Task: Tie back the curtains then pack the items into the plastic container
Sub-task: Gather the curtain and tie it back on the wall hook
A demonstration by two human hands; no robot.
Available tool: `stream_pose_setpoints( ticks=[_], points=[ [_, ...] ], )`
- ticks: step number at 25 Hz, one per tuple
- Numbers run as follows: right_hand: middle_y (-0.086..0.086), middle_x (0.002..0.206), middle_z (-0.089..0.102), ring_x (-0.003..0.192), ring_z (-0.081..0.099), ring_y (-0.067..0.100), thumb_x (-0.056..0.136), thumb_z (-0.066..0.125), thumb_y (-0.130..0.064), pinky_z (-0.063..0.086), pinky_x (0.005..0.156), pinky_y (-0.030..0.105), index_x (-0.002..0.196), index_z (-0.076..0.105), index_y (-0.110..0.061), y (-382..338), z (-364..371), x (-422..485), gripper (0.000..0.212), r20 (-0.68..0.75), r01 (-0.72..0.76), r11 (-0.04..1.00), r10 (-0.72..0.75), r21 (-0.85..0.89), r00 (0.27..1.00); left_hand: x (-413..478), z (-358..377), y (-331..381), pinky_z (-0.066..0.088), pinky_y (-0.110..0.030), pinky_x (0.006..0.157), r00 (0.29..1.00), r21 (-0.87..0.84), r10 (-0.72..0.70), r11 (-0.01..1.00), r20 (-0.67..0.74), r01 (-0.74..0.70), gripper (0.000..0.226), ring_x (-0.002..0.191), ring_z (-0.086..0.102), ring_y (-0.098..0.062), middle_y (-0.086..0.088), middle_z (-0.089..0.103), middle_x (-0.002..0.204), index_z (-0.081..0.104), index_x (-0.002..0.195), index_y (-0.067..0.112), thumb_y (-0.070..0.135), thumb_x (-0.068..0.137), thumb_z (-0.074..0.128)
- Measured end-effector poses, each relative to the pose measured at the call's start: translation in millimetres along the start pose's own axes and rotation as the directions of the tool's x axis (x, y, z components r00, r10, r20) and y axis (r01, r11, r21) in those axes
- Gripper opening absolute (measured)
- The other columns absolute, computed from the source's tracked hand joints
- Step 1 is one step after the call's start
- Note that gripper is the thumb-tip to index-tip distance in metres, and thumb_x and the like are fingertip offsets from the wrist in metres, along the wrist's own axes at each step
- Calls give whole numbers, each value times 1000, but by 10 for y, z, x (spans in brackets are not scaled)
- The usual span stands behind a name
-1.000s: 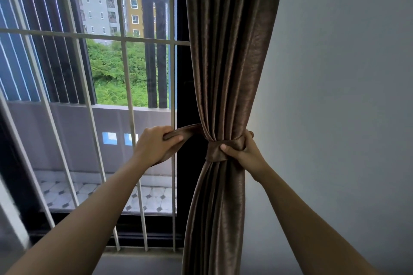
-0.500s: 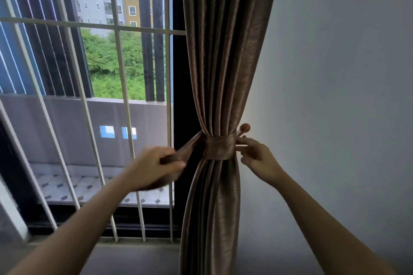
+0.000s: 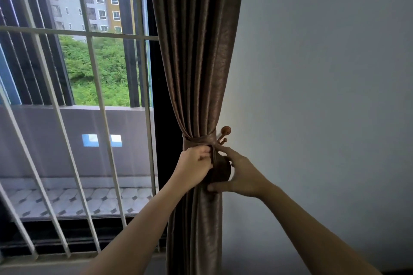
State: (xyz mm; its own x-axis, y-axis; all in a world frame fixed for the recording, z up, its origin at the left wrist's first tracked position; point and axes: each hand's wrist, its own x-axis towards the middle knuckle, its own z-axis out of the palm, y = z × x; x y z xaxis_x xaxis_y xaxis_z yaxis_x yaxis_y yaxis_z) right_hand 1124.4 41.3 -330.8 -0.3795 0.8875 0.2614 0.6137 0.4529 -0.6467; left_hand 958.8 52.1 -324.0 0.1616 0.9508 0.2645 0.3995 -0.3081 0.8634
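The brown curtain hangs gathered against the right-hand side of the window frame, next to the bare wall, its long axis vertical and its folds cinched to a narrow waist. A matching fabric tieback runs horizontally around that waist, level with a wooden wall hook that stands just right of the bundle. Both hands meet directly below the band. The left hand is closed, fingers curled over the band's lower edge on the window side of the bundle. The right hand is partly spread, thumb under and fingers over a short curled end of the tieback, which hangs just beneath the hook; it grips that loose end rather than the curtain itself. The relation that governs the next move: the hook lies up and slightly right of the loose end, close above the right fingertips, so the right hand is clearly the nearer one to it. In my judgement the end has yet to be looped over the hook, and the lift should be short and upward while the left hand holds the band against slipping down. No plastic container or items to pack are in view; that part of the task appears not yet begun.
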Motion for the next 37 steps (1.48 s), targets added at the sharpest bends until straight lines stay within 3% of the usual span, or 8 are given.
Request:
stream_pose_setpoints(
  ticks=[5, 13, 16, 19, 22, 23, 33, 37],
  points=[
    [1, 115, 51, 92, 56, 14, 77, 64, -19, 48, 78, 21, 125, 51, -16, 53, 156, 116, 49, -296, 34, 977, -96, -209, 950, 41, 117, -43, 59, -35, 76, 943, 77, 152, 988, -295, -135, 16, 73, 69, -9, 2, 71, 80, 71, 97, 9, 17, 89, 60],
    [6, 103, 67, 101, 63, 22, 92, 57, -12, 55, 83, 27, 101, 66, -14, 361, -141, 224, 14, -286, -45, 742, 313, 669, 906, 292, -119, -260, 58, -31, 69, 895, 103, 188, 982, -405, -160, 21, 59, 68, -9, 1, 71, 65, 73, 74, 11, 32, 79, 71],
    [10, 107, 64, 103, 63, 22, 92, 57, -12, 54, 81, 28, 106, 53, -12, 394, -49, 369, 15, -193, -61, 501, 440, 863, 877, 274, -66, -317, 55, -28, 65, 720, 436, 486, 856, -496, -277, 18, 69, 62, -16, -5, 66, 78, 64, 80, 8, 25, 82, 68],
    [15, 107, 64, 105, 62, 25, 91, 58, -11, 53, 82, 28, 100, 55, -6, 511, 40, 487, 10, -184, -77, 463, 492, 883, 851, 294, 74, -277, 52, -34, 79, 641, 649, 705, 646, -305, -402, 19, 95, 53, -9, 7, 59, 110, 59, 108, 25, 25, 91, 52],
    [19, 109, 65, 108, 62, 27, 93, 50, -2, 52, 93, 31, 113, 56, 7, 569, 41, 542, 22, -167, 19, 327, 430, 945, 887, 477, 41, -405, 39, -35, 90, 455, 895, 847, -54, 276, -442, 39, 116, 52, -20, 6, 58, 133, 54, 128, 23, 14, 97, 34],
    [18, 107, 66, 105, 64, 25, 93, 48, 1, 53, 91, 30, 114, 55, 8, 576, 13, 535, 23, -165, 53, 263, 425, 963, 890, 535, -35, -441, 34, -36, 95, 459, 888, 814, -142, 356, -436, 44, 121, 53, -21, 4, 58, 133, 54, 130, 20, 11, 97, 26],
    [12, 106, 63, 92, 65, 16, 93, 54, -9, 57, 77, 22, 122, 49, -8, 502, 171, 617, 29, -180, 94, 184, 540, 978, 822, 652, -445, -464, 35, -36, 92, 401, 806, 741, -314, 539, -503, 44, 117, 59, -21, -4, 66, 122, 64, 119, 11, 11, 90, 30],
    [5, 91, 71, 87, 69, 14, 94, 52, -8, 56, 81, 23, 120, 57, -16, 447, 261, 578, 27, -290, 110, 350, 518, 930, 804, 654, -499, -495, 35, -35, 94, 377, 792, 740, -337, 557, -508, 41, 118, 58, -20, -4, 65, 123, 63, 119, 12, 12, 90, 35]
  ],
)
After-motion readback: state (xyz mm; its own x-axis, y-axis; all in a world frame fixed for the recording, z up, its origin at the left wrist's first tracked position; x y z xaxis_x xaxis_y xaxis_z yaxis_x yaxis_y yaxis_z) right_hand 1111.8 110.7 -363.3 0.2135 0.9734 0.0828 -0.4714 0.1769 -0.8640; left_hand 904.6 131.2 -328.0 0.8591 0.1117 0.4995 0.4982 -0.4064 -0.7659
